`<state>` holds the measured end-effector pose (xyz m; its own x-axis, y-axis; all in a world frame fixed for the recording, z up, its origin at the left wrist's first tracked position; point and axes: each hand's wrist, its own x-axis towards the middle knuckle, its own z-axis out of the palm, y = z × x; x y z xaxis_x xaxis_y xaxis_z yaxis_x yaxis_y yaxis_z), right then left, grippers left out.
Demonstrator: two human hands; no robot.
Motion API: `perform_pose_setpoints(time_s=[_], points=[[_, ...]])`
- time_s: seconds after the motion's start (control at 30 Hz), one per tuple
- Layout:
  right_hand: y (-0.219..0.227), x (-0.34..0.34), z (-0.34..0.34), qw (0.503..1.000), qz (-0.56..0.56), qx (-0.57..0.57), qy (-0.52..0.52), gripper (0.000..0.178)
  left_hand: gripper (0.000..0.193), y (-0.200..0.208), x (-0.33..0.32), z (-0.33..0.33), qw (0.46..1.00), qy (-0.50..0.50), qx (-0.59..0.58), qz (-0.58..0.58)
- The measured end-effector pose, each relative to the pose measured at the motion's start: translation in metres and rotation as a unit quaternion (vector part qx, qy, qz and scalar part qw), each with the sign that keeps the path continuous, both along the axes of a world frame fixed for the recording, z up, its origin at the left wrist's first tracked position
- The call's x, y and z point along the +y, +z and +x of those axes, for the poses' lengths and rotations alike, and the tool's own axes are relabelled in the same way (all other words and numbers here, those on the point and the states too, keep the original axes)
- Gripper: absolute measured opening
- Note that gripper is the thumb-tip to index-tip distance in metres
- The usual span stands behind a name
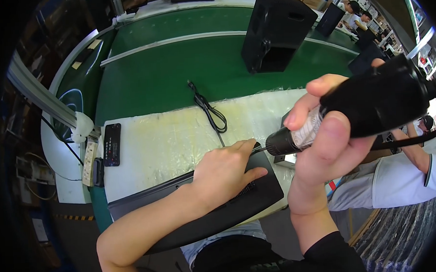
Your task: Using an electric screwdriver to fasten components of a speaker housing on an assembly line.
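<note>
My right hand (325, 146) grips a black electric screwdriver (372, 105), held level with its tip pointing left. My left hand (227, 172) rests on a flat black speaker cabinet (259, 197) lying on its side, with the fingers pinched at the screwdriver's tip near the cabinet's upper edge. What the fingertips pinch is too small to tell. The cabinet lies on a white foam sheet (165, 143) spread over the green workbench (166, 75).
A black cable (208, 107) loops across the foam. A black remote control (112, 144) lies at its left edge beside a white power strip (88, 161). An upright black speaker box (276, 31) stands behind. Another person in a white shirt (404, 176) sits at right.
</note>
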<state>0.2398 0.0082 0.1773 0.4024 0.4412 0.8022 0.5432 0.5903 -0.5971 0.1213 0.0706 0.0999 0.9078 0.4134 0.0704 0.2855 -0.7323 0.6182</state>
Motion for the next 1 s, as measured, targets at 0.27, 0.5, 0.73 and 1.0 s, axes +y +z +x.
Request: perform_pose_setpoints(time_s=[0.27,0.5,0.73,1.0], points=[[-0.014,0.007,0.012,0.998,0.062,-0.015,-0.001,0.057,0.059,0.010,-0.002,0.004,0.999,-0.004,0.041,-0.005],[-0.016,-0.071,0.057,0.965,0.100,0.035,-0.240,0.049,0.058,0.020,0.001,-0.055,0.996,0.044,0.064,0.044],[-0.110,-0.105,0.120,0.957,0.087,-0.006,-0.277,0.044,0.058,0.027,0.011,-0.134,0.989,0.101,0.103,0.035],[-0.075,-0.114,0.068,0.968,-0.032,0.038,-0.248,0.050,0.055,0.018,0.006,-0.147,0.990,0.113,0.043,0.069]])
